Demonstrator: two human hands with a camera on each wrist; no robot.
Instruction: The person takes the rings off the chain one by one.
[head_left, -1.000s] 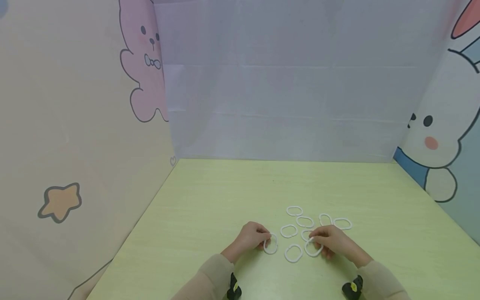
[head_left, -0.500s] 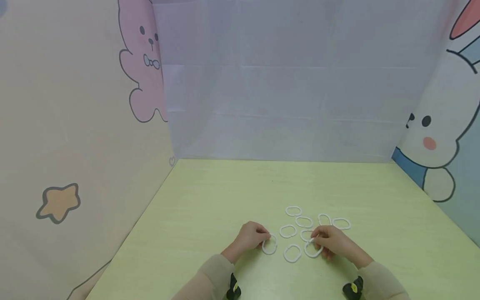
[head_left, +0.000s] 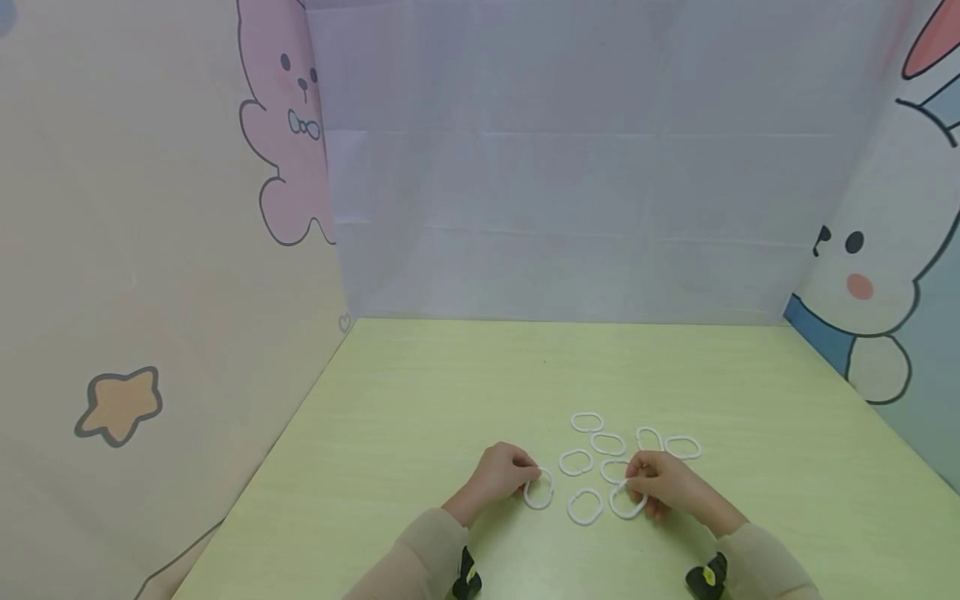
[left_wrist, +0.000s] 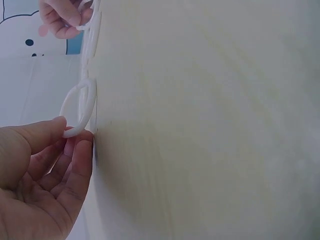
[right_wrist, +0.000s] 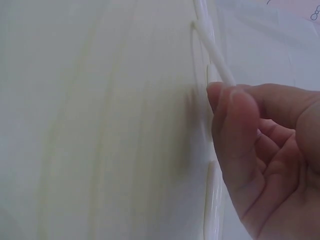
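Observation:
In the head view my left hand (head_left: pixel 504 472) pinches a white plastic chain link (head_left: pixel 539 508) between thumb and fingers. This oval link (left_wrist: pixel 91 102) stands tilted up from the table in the left wrist view. My right hand (head_left: pixel 666 482) pinches a second white link (head_left: pixel 627 517) at its upper right side. Up close in the right wrist view, thumb and fingertip grip one end of that link (right_wrist: pixel 215 52). Between the hands lies a loose link (head_left: pixel 585 523), apart from both. Another link (head_left: pixel 603 472) lies just behind the right hand's link, partly covered by the fingers.
Several more white links lie farther back on the pale yellow-green table (head_left: pixel 450 375): one left of centre (head_left: pixel 576 475), a pair behind it, and two touching or nearly touching links (head_left: pixel 684 458) at the right. Walls with cartoon prints and a pale sheet (head_left: pixel 570 167) border the table.
My right hand and its link have shifted very slightly to the right and toward me. My left hand keeps its hold almost still. The loose links lie as before.

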